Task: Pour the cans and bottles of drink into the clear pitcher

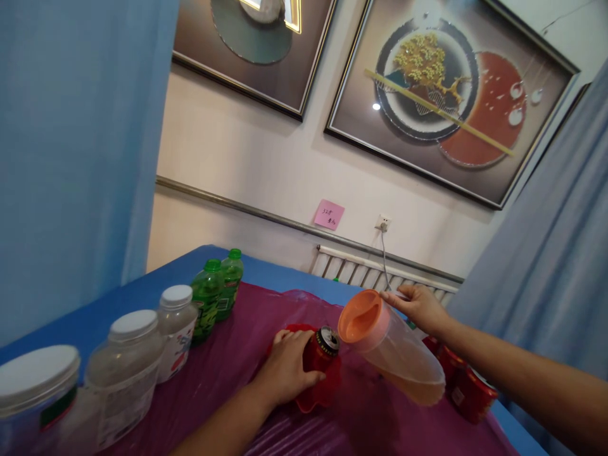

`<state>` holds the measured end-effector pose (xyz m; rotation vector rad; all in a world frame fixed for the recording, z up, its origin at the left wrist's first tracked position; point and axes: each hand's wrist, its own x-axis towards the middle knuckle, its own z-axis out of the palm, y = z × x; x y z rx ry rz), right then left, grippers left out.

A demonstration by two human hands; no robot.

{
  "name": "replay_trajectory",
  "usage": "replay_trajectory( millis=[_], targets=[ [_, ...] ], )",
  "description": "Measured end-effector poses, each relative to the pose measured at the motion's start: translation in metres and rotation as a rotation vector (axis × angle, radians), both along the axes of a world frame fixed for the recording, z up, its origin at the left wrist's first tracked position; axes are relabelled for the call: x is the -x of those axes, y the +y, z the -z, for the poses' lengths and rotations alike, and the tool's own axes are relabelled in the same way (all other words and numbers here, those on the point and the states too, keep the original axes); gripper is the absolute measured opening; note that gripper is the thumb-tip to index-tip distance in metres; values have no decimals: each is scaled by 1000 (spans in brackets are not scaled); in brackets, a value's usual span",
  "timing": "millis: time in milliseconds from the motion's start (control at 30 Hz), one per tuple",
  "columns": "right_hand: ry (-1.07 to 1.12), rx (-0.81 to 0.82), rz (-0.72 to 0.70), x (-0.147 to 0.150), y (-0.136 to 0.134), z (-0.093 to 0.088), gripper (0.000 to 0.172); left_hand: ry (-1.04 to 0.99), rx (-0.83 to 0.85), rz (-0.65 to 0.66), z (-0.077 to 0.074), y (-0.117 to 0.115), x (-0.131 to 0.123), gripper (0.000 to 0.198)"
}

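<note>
My left hand [289,364] is wrapped around a red drink can [317,354] with an opened top. Beneath the can is a red scalloped dish [318,396], partly hidden by my hand. My right hand [418,307] grips a clear plastic pitcher [403,361] with an orange lid [363,316], near its top; the handle is mostly hidden. The pitcher is tilted to the left, its lid close to the can's top. Cloudy, pale brownish liquid lies along its lower side. No stream between pitcher and can is visible.
Lidded jars [128,367] and green bottles [209,297] line the left side. More red cans [472,392] stand right, behind my right forearm. A purple plastic sheet [213,380] covers the blue table [190,259]. A corded plug [384,225] is in the wall.
</note>
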<state>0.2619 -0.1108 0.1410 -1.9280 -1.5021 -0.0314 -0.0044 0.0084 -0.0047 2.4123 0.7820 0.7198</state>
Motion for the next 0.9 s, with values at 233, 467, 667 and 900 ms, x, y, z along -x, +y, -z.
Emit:
replay_trajectory(
  millis=[233,467,667,900],
  targets=[
    [-18,16,19,0,0,-1,65,3,2,-5,2,1,0,67],
    [-15,21,-2,0,-2,-2,64,-1,1,-9,2,0,-1,67],
    [-15,24,11,0,-3,-2,62,8,9,-6,0,-1,0,65],
    [10,40,5,3,-3,-4,62,10,6,-5,-1,-1,1,66]
  ],
)
